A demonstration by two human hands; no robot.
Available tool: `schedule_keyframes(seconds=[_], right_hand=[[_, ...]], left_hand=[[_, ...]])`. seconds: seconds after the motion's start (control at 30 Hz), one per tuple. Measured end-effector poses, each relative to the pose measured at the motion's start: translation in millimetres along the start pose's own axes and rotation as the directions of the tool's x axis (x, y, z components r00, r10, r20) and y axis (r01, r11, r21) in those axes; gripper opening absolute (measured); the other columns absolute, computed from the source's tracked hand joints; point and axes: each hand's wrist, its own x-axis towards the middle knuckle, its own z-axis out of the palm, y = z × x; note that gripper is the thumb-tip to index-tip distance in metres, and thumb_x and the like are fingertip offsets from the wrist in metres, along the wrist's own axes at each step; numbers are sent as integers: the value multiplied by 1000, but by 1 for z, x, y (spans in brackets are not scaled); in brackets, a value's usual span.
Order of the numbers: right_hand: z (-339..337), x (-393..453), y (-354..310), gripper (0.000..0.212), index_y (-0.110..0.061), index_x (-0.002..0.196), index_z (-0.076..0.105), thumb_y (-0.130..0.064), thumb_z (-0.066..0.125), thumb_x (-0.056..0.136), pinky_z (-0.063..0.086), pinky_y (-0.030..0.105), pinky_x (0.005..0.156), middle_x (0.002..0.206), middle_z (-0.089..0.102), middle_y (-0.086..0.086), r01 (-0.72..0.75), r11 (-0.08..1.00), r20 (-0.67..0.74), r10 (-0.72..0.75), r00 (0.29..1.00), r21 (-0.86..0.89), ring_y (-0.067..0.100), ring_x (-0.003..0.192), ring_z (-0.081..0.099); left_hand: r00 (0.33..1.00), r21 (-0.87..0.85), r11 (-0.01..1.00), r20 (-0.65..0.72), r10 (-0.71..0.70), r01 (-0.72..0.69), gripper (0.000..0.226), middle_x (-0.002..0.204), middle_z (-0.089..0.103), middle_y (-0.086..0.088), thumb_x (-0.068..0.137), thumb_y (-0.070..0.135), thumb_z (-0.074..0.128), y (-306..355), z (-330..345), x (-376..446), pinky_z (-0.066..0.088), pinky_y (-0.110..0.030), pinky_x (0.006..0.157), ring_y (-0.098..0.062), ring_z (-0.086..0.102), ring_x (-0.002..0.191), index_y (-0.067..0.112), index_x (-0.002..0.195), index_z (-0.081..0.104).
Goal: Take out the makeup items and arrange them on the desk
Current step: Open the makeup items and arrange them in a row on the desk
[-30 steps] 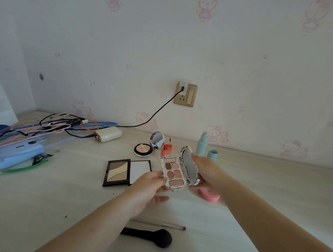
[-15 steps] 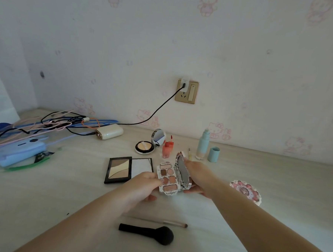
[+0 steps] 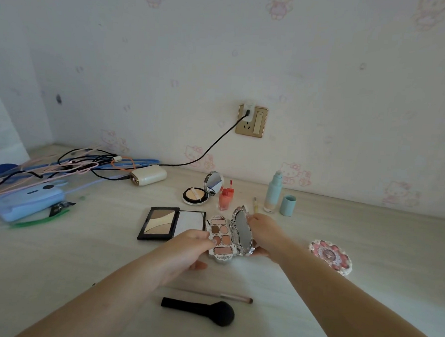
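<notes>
An open eyeshadow palette [image 3: 221, 239] with an ornate white frame is held between both hands low over the counter [image 3: 57, 257]; whether its base touches the surface cannot be told. The left hand [image 3: 186, 251] is curled around the pan side, with the thumb laid on the pans. The right hand [image 3: 267, 235] is clamped on the raised mirrored lid [image 3: 242, 231], fingers at its top edge. Just to the left of the palette, an open black contour compact [image 3: 162, 223] is laid flat on the counter. Behind the palette, an open round powder compact [image 3: 195, 195], a red lip tint [image 3: 226, 197], a pale green bottle [image 3: 273, 193] and its cap [image 3: 287, 205] are set near the wall. A round floral compact [image 3: 330, 256] is placed to the right of the right forearm. A black powder brush [image 3: 209, 310] and a thin brush [image 3: 225, 296] are laid in the foreground. Cables [image 3: 61, 165] and a white power bank [image 3: 149, 175] are positioned at the far left.
</notes>
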Motion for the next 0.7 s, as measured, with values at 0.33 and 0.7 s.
schedule_keyframes(seconds=[0.33, 0.7], right_hand=[[10, -2, -7, 37, -8, 109, 59, -30, 33, 95, 51, 49, 92, 105, 65, 16, 66, 997, 9, -66, 998, -33, 34, 101, 63], [-6, -11, -7, 37, -12, 97, 58, -44, 39, 95, 54, 44, 83, 94, 63, 13, 77, 991, 6, -78, 997, 109, 28, 94, 62]], left_hand=[[998, -17, 1000, -61, -1, 0, 58, 133, 56, -3, 74, 35, 67, 1, -8, -2, 51, -26, 65, -17, 62, 108, 16, 128, 57], [993, 132, 988, -72, 95, -85, 38, 122, 59, 17, 90, 29, 56, 12, -8, -18, 47, -24, 68, -6, 57, 108, 30, 128, 53]])
